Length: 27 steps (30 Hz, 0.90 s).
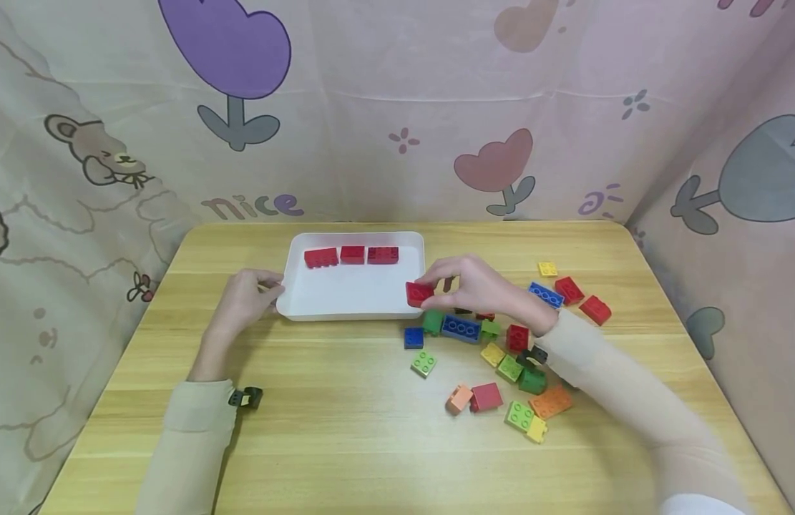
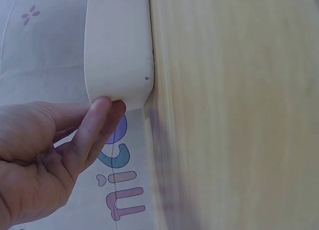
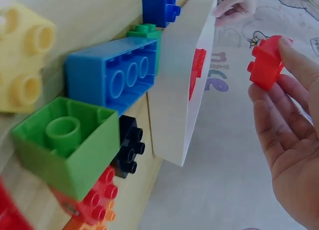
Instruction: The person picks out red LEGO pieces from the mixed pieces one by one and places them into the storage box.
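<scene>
My right hand (image 1: 469, 285) pinches a red toy brick (image 1: 419, 293) between thumb and fingers, over the right front corner of a white tray (image 1: 345, 297). In the right wrist view the brick (image 3: 266, 63) shows its studs facing left, away from the palm. My left hand (image 1: 245, 300) holds the tray's left edge; its fingertips (image 2: 102, 104) meet the rim at the rounded corner in the left wrist view. Inside the tray, along its back side, lie three red bricks (image 1: 353, 255) in a row.
Loose bricks are scattered right of and in front of the tray, among them a long blue brick (image 1: 461, 329), a light green one (image 1: 423, 364) and an orange one (image 1: 551, 402). Two red bricks (image 1: 569, 290) lie farther right. A patterned curtain (image 1: 397, 107) hangs behind the wooden table (image 1: 294, 429).
</scene>
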### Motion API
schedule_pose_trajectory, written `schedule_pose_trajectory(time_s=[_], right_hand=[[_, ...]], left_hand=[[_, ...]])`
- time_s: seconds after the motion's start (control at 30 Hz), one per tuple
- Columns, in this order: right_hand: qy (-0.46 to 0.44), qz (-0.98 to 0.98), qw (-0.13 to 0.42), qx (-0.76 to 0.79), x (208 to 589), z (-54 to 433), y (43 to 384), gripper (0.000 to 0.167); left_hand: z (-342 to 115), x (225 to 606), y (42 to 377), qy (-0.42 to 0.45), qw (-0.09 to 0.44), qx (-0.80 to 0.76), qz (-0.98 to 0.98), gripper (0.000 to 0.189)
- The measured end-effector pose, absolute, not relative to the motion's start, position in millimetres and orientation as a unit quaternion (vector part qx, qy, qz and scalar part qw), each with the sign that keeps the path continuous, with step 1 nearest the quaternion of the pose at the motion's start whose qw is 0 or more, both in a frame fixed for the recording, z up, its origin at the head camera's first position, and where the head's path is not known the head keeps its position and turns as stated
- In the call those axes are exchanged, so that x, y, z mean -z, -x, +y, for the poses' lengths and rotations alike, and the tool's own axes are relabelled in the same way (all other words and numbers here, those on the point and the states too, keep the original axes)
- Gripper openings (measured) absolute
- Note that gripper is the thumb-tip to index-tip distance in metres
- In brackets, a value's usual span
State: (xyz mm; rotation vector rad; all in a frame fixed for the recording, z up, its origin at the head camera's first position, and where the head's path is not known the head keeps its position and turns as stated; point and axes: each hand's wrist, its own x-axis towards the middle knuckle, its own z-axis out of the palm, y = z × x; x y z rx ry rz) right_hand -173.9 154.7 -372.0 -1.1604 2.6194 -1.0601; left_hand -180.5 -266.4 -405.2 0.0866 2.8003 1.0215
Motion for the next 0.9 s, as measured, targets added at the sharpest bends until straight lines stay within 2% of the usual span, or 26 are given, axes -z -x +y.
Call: schedule_pose_trajectory(time_s=[0.9], right_hand=[[0.355,0.860,0.058,0.362,376.5,98.8,221.4,0.041]], left_hand=[[-266.9,406.2,180.8,-0.041,0.065,-0.330,0.941,0.033]])
